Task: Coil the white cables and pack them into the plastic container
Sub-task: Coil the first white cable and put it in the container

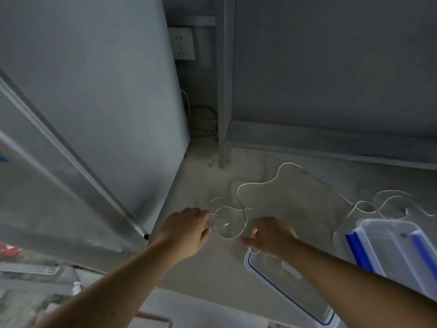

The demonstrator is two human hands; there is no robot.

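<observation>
White cable lay in loose loops on the dusty concrete floor, and the left hand pinched it at the near-left edge of a small round coil, fingers bunched against the strand. Exactly which fingertips met the cable could not be told — motion blur smeared that spot. From the pinch the cable ran away in 1 wide curve toward the wall, then trailed off to the right.

To the right of the pinch, the right hand hovered with fingers loosely curled and partly spread; whether it touched the coil's far side could not be told. Just beneath it lay a clear lid with a blue seal line, its far corner hidden under that hand and forearm.

Further right of the grip sat the plastic container with blue clips, cut off by the frame edge. Beyond it a second white cable lay tangled — its ends blurred and hard to follow.

Behind the coil, a wall socket showed dimly in a dark gap beside a grey panel.
</observation>
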